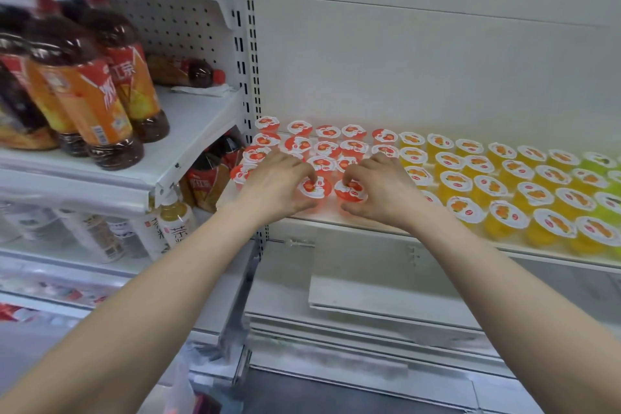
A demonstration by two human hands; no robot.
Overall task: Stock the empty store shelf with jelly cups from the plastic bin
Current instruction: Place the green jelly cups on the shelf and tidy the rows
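1. Nearest us, both forearms lie stretched toward the shelf (453, 240); the left hand (279, 185) and the right hand (379, 188) each sit over one red jelly cup at its front edge.
2. The left hand's fingers (307, 171) curl over the left front cup (314, 187), with the tips on its foil lid and the thumb low at its near side, so the cup is held; the right hand's fingers (349, 175) curl the same way round the right front cup (351, 191); both cups stand upright, just beside each other.
3. We judge these cups light, thin-walled and a little squashy, with a lid that dents or punctures easily; better to take them gently by the sides under the rim than to press the foil.
4. Behind the fingers, red cups (326, 148) fill the shelf's left end in rows; further right stand orange cups (470, 208), then green cups (601, 165); the plastic bin is not in view.
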